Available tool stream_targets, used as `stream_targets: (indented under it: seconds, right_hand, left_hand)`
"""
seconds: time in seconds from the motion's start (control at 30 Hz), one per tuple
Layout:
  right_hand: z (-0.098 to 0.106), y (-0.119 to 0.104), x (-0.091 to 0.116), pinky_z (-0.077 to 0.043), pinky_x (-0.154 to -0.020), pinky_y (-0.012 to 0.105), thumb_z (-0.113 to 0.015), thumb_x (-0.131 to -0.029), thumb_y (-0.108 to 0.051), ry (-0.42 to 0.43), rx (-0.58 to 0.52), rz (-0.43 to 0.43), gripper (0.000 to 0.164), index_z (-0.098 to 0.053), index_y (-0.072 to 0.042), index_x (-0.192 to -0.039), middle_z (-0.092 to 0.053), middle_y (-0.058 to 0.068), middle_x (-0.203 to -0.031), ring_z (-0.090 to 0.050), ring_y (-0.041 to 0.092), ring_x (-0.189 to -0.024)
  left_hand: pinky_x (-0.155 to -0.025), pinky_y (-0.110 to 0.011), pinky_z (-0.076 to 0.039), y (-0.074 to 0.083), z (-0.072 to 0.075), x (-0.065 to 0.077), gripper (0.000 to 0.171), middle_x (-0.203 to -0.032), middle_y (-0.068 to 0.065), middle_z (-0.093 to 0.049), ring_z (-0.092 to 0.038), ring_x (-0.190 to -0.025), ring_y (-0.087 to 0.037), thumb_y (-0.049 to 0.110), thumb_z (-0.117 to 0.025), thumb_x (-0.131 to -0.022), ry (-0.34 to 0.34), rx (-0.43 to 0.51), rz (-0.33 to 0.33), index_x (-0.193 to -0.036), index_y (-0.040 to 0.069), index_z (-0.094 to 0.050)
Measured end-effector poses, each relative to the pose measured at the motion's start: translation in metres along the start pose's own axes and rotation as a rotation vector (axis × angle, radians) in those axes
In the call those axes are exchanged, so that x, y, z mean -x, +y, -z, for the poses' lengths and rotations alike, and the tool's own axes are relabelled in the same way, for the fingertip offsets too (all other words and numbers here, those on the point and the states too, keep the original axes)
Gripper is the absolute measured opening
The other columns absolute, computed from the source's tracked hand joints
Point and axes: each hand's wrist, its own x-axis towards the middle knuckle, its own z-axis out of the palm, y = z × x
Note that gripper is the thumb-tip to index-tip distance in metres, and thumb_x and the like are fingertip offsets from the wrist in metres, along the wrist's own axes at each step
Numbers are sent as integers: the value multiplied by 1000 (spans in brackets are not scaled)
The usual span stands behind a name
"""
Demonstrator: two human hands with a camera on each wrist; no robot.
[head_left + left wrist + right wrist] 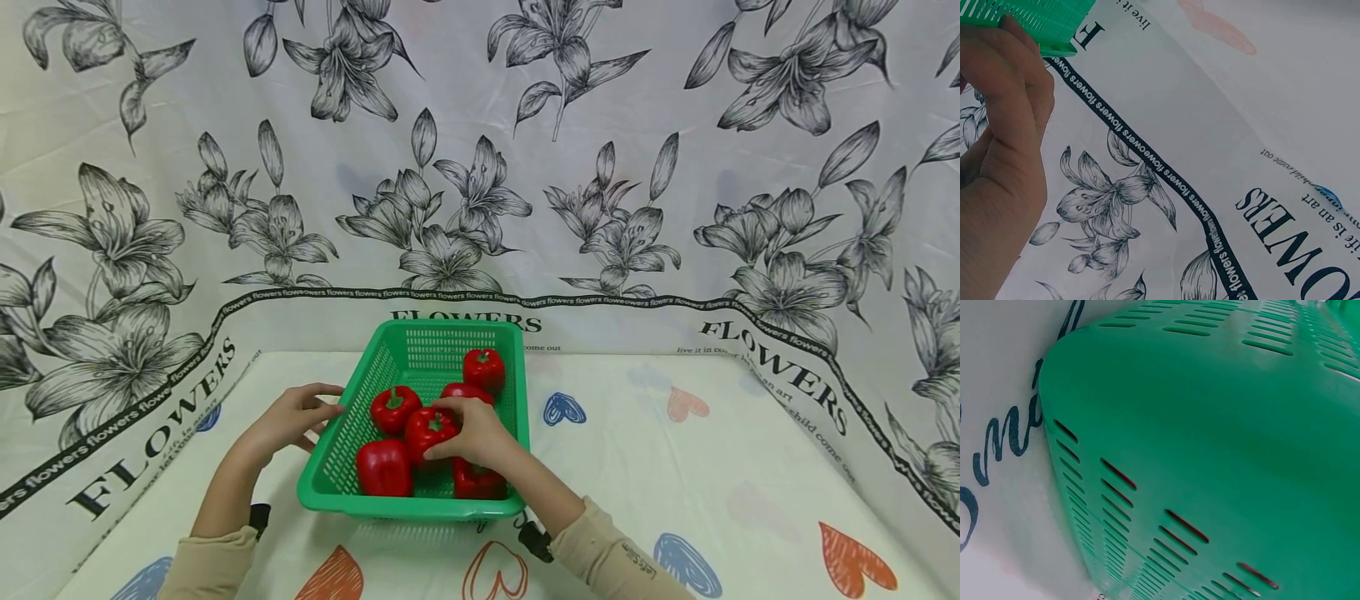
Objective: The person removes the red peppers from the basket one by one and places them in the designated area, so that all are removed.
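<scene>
Right hand (480,432) pinches a pepper (426,428); loosely bent left hand (294,418) seemingly touches basket (330,502).

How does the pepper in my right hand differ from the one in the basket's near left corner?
The held pepper shows its green stem; the corner pepper shows none. Your right hand grips the held pepper; no hand touches the corner pepper. Both are red.

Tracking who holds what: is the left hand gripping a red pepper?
No, the left hand is at the outer side of the green basket, apart from the red peppers.
</scene>
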Motion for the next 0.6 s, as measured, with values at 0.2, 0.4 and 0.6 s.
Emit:
stream_targets:
  seconds: [0.2, 0.4, 0.6]
  right_hand:
    - [3, 0, 2, -56, -89, 48, -85, -75, -20, 6, -2, 1, 66, -58, -10, -135, -61, 11, -132, -53, 28, -120]
    - [7, -1, 4, -58, -87, 46, -84, -75, -20, 21, -11, 17, 65, -59, -11, -134, -62, 11, -131, -55, 29, -119]
    - [12, -4, 6, -59, -85, 45, -84, -76, -20, 39, -39, 29, 64, -58, -11, -135, -63, 12, -130, -59, 30, -117]
  left_hand:
    - [-61, -37, -61, 4, -1, 1, 56, -106, -25, -68, -69, -76, -17, 23, -57, -99, 3, 16, 9, -140, -11, -40]
    - [-61, -38, -61, 5, -1, 1, 56, -103, -24, -68, -69, -74, -16, 23, -58, -98, 4, 28, 18, -140, -11, -40]
    - [-61, -38, -61, 5, -1, 1, 56, -103, -23, -68, -69, -75, -16, 23, -58, -98, 6, 26, 17, -139, -11, -41]
